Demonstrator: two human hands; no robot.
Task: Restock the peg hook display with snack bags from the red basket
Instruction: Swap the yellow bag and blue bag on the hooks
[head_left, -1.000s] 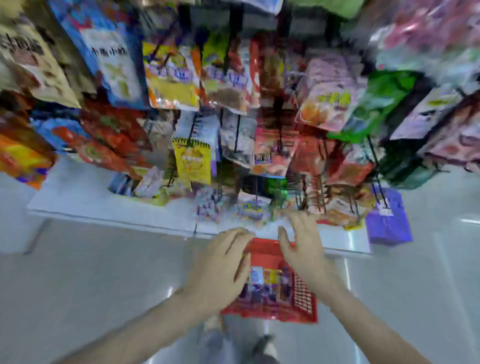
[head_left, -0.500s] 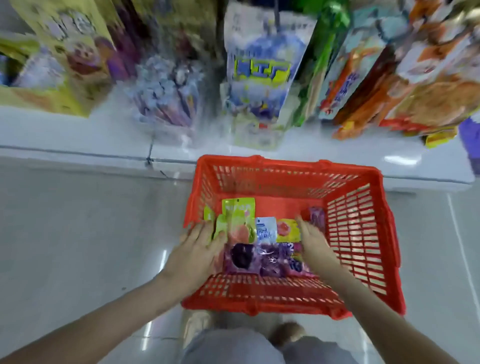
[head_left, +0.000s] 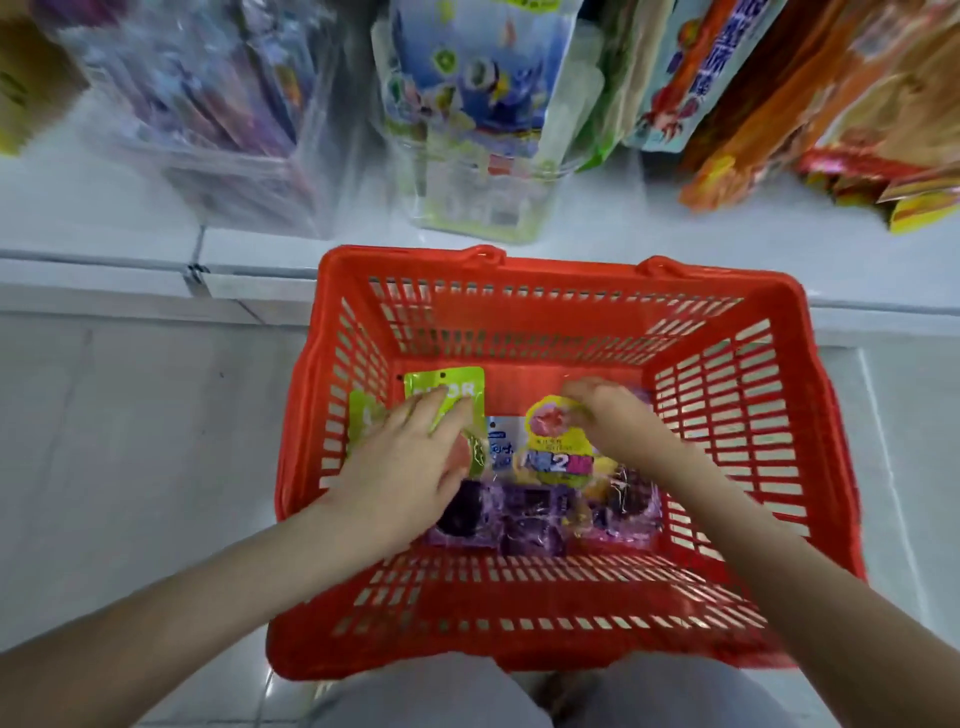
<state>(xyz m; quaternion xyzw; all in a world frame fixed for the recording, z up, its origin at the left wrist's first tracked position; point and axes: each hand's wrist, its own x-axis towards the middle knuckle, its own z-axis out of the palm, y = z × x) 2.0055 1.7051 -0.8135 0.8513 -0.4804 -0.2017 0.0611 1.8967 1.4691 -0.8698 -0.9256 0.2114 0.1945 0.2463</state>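
Observation:
The red basket stands on the floor against the display's base. Several snack bags lie in it. My left hand reaches into its left side, fingers and thumb pinching a green snack bag. My right hand is deeper in on the right, fingers curled over the top edge of a yellow and pink snack bag. A blue and white bag lies between them, and purple bags cover the near floor of the basket. Both hands are blurred by motion.
Hanging bags fill the top of the view: clear purple packs, a blue bag and orange bags. The white base shelf runs beneath them. Grey floor tiles lie left of the basket. My knees show at the bottom edge.
The view dropped from the peg display to the basket. Both hands went down into it; the left moved onto the green bag and the right onto the yellow and pink bag.

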